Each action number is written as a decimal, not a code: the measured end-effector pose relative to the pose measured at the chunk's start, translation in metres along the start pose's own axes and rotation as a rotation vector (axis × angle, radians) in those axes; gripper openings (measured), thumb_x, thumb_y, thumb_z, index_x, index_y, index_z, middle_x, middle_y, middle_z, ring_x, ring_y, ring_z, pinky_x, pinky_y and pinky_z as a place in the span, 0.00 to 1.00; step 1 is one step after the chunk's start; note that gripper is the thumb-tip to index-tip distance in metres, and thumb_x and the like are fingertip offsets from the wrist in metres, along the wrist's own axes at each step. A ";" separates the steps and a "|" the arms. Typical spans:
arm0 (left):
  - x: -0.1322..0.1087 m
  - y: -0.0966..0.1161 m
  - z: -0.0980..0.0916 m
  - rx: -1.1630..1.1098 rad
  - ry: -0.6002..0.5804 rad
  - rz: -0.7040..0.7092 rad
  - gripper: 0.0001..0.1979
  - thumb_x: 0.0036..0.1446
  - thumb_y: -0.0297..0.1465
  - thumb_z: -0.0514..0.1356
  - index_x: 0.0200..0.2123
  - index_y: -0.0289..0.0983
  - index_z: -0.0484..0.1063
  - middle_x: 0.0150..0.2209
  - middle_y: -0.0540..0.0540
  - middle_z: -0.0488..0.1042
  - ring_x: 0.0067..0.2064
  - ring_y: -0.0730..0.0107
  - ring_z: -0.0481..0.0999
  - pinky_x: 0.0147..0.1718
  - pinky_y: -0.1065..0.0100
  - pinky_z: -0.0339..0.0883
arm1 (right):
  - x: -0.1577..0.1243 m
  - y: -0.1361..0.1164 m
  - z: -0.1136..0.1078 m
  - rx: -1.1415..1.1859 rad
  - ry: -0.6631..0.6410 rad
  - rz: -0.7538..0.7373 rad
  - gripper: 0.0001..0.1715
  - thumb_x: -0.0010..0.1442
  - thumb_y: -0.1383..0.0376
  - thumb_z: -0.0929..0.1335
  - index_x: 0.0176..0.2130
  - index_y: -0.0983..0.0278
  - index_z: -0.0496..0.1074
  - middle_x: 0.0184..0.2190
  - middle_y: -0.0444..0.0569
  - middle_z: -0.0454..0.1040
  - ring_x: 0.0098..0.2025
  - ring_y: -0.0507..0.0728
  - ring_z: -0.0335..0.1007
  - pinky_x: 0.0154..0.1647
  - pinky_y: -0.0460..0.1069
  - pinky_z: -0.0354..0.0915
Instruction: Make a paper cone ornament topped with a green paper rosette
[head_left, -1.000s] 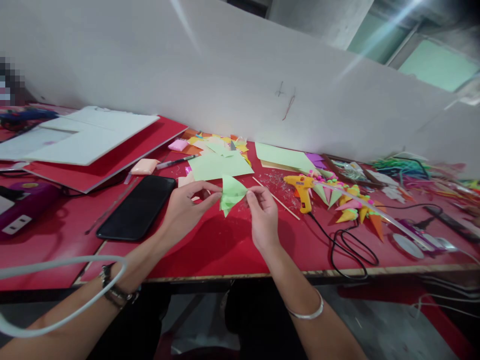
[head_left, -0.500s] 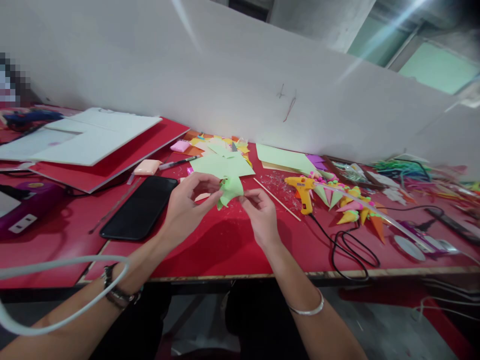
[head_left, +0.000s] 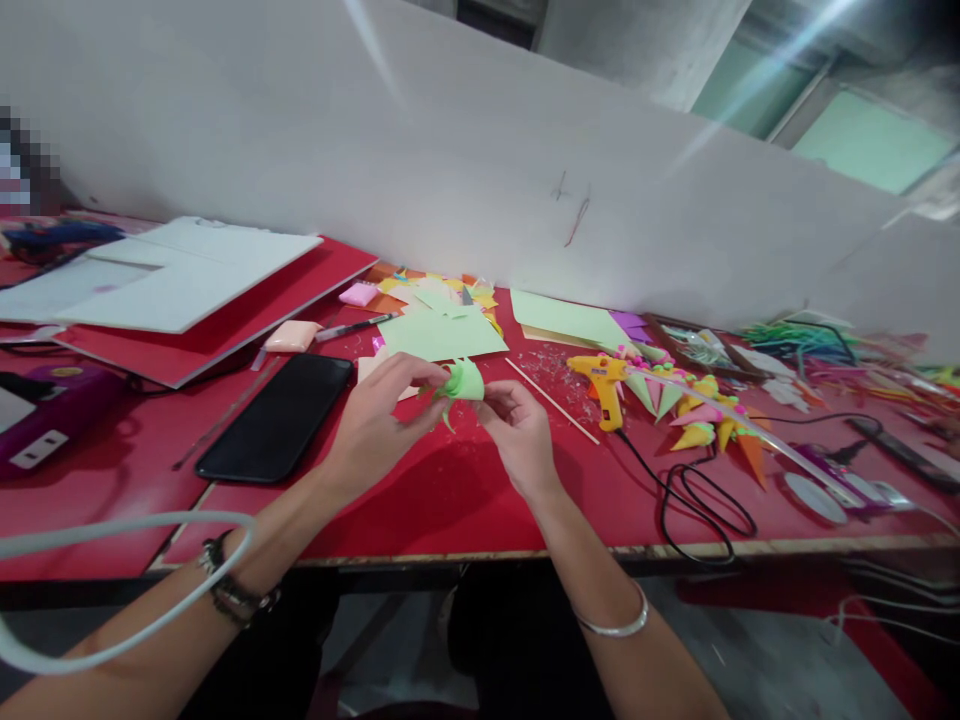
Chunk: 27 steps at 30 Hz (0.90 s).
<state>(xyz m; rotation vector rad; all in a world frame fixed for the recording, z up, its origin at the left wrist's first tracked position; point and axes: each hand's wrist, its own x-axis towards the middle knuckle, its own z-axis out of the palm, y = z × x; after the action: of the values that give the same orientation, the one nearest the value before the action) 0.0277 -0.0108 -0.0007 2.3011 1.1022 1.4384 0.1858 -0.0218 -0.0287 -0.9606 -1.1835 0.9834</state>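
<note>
Both my hands hold a small piece of light green paper (head_left: 460,382) just above the red table (head_left: 420,490). The paper is curled into a roll, open end towards me. My left hand (head_left: 379,415) pinches its left side with thumb and fingertips. My right hand (head_left: 519,432) pinches its right side, fingers curled in. A flat light green sheet (head_left: 439,335) lies on the table right behind the hands.
A black phone (head_left: 276,418) lies left of my left hand. A yellow glue gun (head_left: 604,380) with a black cord, a thin wooden stick (head_left: 551,400) and several paper cones (head_left: 694,410) lie to the right. White boards on a red board (head_left: 172,285) sit at back left, paper scraps behind.
The green paper was a flat folded triangle between my fingertips; it is now rolled up tight. My hands have drawn closer together.
</note>
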 end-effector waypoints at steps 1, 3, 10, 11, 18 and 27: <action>0.000 0.000 0.000 0.005 -0.003 0.006 0.05 0.52 0.27 0.57 0.34 0.40 0.66 0.33 0.50 0.71 0.36 0.71 0.69 0.38 0.69 0.63 | 0.000 0.000 0.000 -0.001 -0.005 0.010 0.07 0.49 0.66 0.69 0.32 0.61 0.69 0.29 0.43 0.73 0.34 0.52 0.69 0.39 0.49 0.64; 0.000 0.000 0.000 0.011 -0.012 0.022 0.05 0.53 0.26 0.56 0.35 0.40 0.66 0.34 0.50 0.72 0.37 0.71 0.70 0.38 0.69 0.63 | 0.000 0.000 0.001 0.013 -0.016 0.024 0.08 0.48 0.66 0.69 0.33 0.60 0.69 0.30 0.43 0.72 0.35 0.52 0.69 0.40 0.49 0.64; -0.003 -0.004 0.003 0.035 -0.054 0.058 0.09 0.52 0.23 0.55 0.36 0.39 0.66 0.35 0.49 0.71 0.37 0.71 0.70 0.38 0.69 0.63 | -0.002 0.001 0.003 0.044 -0.061 0.041 0.12 0.49 0.67 0.68 0.37 0.60 0.68 0.36 0.44 0.72 0.39 0.51 0.68 0.41 0.47 0.64; -0.003 -0.003 0.003 0.036 -0.049 0.050 0.09 0.51 0.23 0.55 0.37 0.39 0.66 0.34 0.49 0.71 0.37 0.71 0.69 0.38 0.69 0.63 | -0.002 0.000 0.003 0.048 -0.068 0.045 0.12 0.49 0.67 0.68 0.37 0.60 0.68 0.36 0.44 0.72 0.39 0.51 0.68 0.41 0.47 0.64; -0.002 -0.003 0.003 -0.070 0.008 -0.054 0.08 0.51 0.26 0.58 0.37 0.38 0.65 0.35 0.49 0.68 0.36 0.73 0.69 0.37 0.70 0.66 | -0.003 0.002 0.003 0.124 -0.088 0.072 0.10 0.51 0.65 0.68 0.37 0.59 0.69 0.36 0.44 0.72 0.40 0.51 0.68 0.46 0.49 0.63; -0.003 -0.003 0.005 0.002 0.012 -0.060 0.07 0.52 0.31 0.58 0.36 0.39 0.66 0.33 0.50 0.69 0.35 0.71 0.70 0.36 0.69 0.65 | -0.003 0.002 0.004 0.125 -0.077 0.099 0.08 0.51 0.64 0.68 0.35 0.60 0.70 0.34 0.44 0.73 0.38 0.51 0.69 0.45 0.49 0.63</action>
<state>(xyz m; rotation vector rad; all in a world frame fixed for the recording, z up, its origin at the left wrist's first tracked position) 0.0301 -0.0099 -0.0071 2.2433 1.1662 1.4308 0.1809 -0.0233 -0.0312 -0.8953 -1.1327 1.1693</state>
